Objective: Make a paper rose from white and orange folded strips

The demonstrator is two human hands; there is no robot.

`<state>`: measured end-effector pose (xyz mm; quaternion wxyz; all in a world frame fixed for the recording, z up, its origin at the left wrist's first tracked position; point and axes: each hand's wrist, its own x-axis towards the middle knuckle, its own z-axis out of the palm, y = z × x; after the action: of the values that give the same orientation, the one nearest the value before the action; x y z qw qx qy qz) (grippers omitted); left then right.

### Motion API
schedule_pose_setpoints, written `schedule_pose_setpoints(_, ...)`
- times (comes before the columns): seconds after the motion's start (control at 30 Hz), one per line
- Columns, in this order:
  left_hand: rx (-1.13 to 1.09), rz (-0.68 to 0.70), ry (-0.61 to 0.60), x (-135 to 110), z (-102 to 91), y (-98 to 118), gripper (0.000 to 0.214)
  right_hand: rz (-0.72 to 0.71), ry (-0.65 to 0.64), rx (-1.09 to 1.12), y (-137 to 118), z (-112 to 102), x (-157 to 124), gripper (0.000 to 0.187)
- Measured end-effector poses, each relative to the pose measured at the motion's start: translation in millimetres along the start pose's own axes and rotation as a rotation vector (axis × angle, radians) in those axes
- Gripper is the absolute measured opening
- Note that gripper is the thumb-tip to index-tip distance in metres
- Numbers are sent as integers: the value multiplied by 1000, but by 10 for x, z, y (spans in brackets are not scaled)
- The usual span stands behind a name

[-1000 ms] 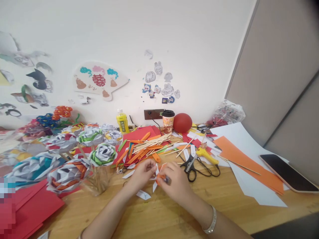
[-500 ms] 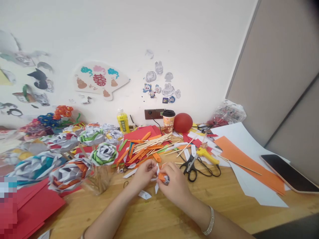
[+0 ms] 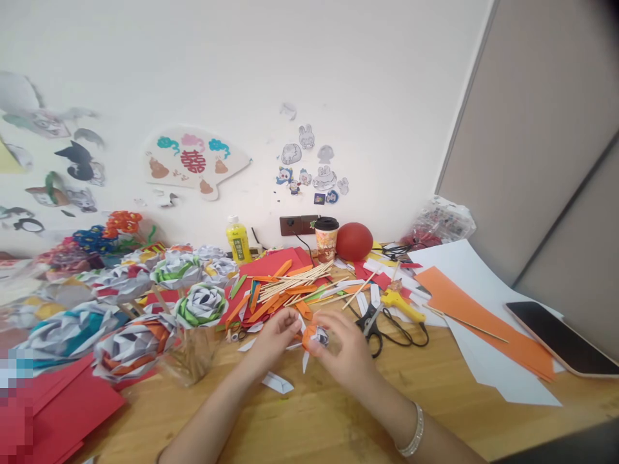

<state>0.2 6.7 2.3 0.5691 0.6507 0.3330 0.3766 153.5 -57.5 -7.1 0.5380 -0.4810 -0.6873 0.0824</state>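
Observation:
Between thumb and fingers, my right hand (image 3: pixel 344 348) holds a small folded paper flower (image 3: pixel 309 334) of orange and white strips, with white points sticking out below. My left hand (image 3: pixel 276 338) is beside it, its thumb and fingertips pinched together near the flower's left side. Whether a petal is caught in that pinch I cannot make out. Under my hands lies a folded white paper strip (image 3: pixel 278 383) on the wooden table. Black-handled scissors (image 3: pixel 371 332), partly hidden by my right hand, lie just to its right.
Finished paper flowers (image 3: pixel 200 303) crowd the left, some on sticks in a clear cup. Behind my hands lie wooden sticks (image 3: pixel 294 283) and coloured strips. A yellow glue gun (image 3: pixel 403 305), orange paper (image 3: pixel 483 322) and a phone (image 3: pixel 561 335) lie right. A lidded cup (image 3: pixel 327 240) stands at the back.
My right hand has opened its fingers a little and turned the flower, so more orange shows. My left fingertips have drawn slightly away to the left.

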Motion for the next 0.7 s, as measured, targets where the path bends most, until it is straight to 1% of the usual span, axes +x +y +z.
schedule_pose_setpoints(0.03, -13, 17, -32, -7, -13, 27, 32, 41, 58, 25, 25, -52, 40, 25)
schedule_pose_setpoints(0.07, -24, 32, -63, -16, -23, 51, 30, 117, 116, 65, 55, -101, 81, 24)
schedule_pose_setpoints(0.1, -28, 43, -87, -25, -29, 71, 29, 210, 134, 129, 87, -140, 120, 23)
schedule_pose_setpoints(0.13, -26, 49, -106, -34, -31, 86, 28, 294, 94, 210, 119, -168, 153, 22)
schedule_pose_setpoints(0.17, -20, 50, -120, -42, -29, 95, 27, 350, 16, 301, 149, -183, 178, 21)
schedule_pose_setpoints(0.23, -6, 37, -145, -56, -15, 100, 26, 397, -133, 451, 192, -177, 199, 20)
schedule_pose_setpoints(0.27, 2, 33, -158, -61, -6, 95, 26, 401, -174, 496, 205, -160, 196, 20)
schedule_pose_setpoints(0.3, 8, 35, -171, -65, 4, 87, 26, 404, -188, 518, 211, -139, 188, 20)
schedule_pose_setpoints(0.4, 6, 49, -225, -62, 29, 51, 25, 418, -167, 495, 204, -73, 154, 18)
schedule_pose_setpoints(0.47, 21, 57, -231, -55, 43, 29, 26, 417, -147, 447, 184, -44, 139, 14)
schedule_pose_setpoints(0.5, 47, 60, -211, -52, 52, 22, 27, 408, -131, 414, 172, -35, 135, 12)
schedule_pose_setpoints(0.57, 137, 73, -117, -50, 77, 15, 27, 367, -72, 315, 147, -25, 130, 9)
schedule_pose_setpoints(0.63, 233, 93, -8, -58, 110, 16, 28, 286, -9, 194, 123, -20, 122, 9)
schedule_pose_setpoints(0.7, 292, 142, 67, -72, 148, 15, 27, 186, 41, 101, 108, -16, 109, 9)
